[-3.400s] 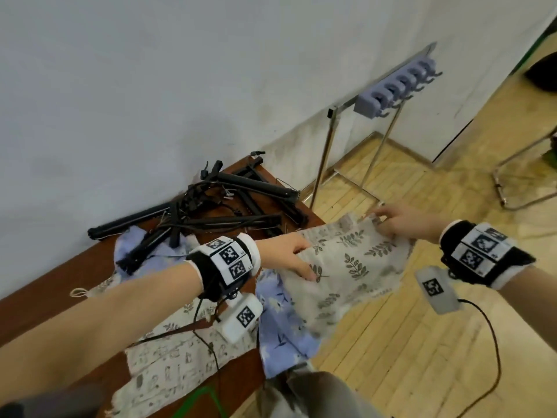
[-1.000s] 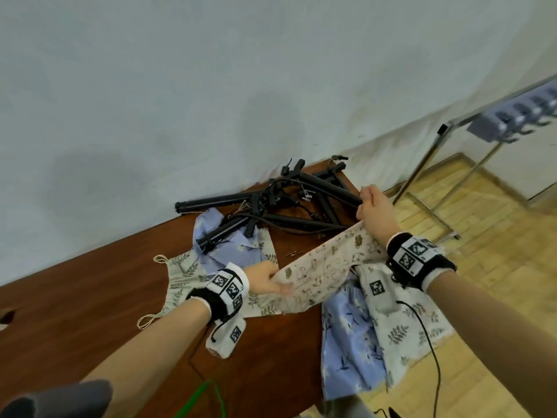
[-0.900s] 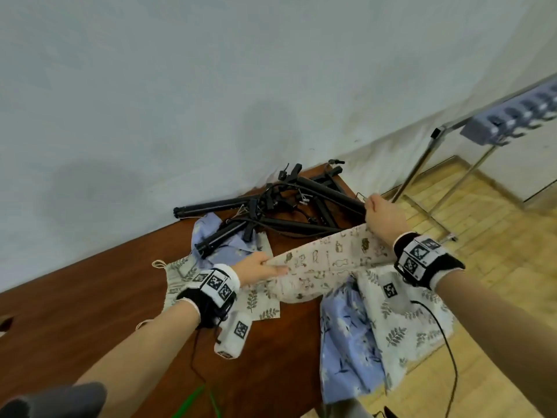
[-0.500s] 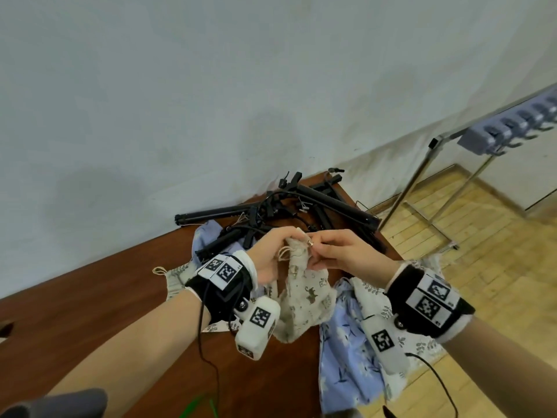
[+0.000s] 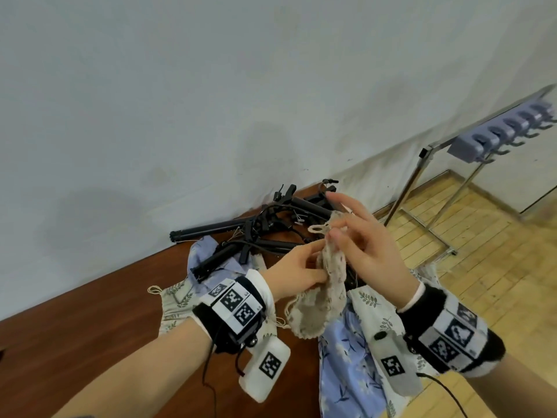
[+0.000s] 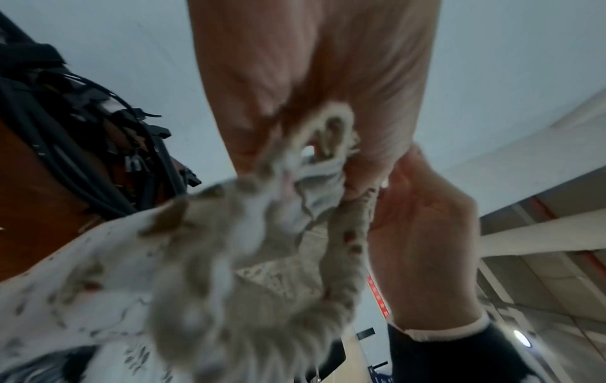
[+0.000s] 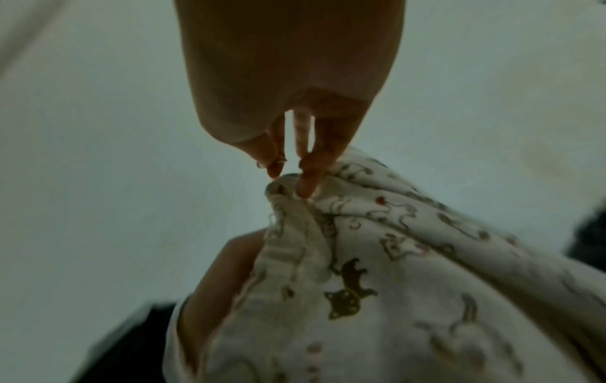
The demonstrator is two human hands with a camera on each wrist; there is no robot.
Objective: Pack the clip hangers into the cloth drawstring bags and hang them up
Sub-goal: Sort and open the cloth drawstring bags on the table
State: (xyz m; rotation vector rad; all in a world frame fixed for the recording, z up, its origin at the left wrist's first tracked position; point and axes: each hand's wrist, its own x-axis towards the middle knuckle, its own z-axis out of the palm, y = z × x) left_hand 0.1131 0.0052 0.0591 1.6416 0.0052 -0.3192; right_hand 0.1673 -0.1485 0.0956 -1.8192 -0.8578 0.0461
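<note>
- head view: left hand [image 5: 297, 268] and right hand [image 5: 366, 245] raised together above the brown table [image 5: 90, 327], both pinching the gathered mouth of a cream cat-print drawstring bag [image 5: 319, 300]; bag hanging limp between the wrists, a cord loop [image 5: 319, 228] sticking up by the right fingertips. black clip hangers [image 5: 259, 233] piled at the table's far edge against the wall. blue floral bag [image 5: 346, 366] and leaf-print bag [image 5: 382, 315] draped over the table's right edge, another leaf-print bag [image 5: 174, 300] flat under the left wrist. metal rack with a grey hook rail [image 5: 500, 137] standing on the wood floor to the right.
- left wrist view: blurred; left fingers closed on the bunched bag top [image 6: 315, 165], right hand touching it from the other side.
- right wrist view: dim; right fingertips [image 7: 308, 178] pinching the bag's hem [image 7: 285, 186], cat print hanging below.
</note>
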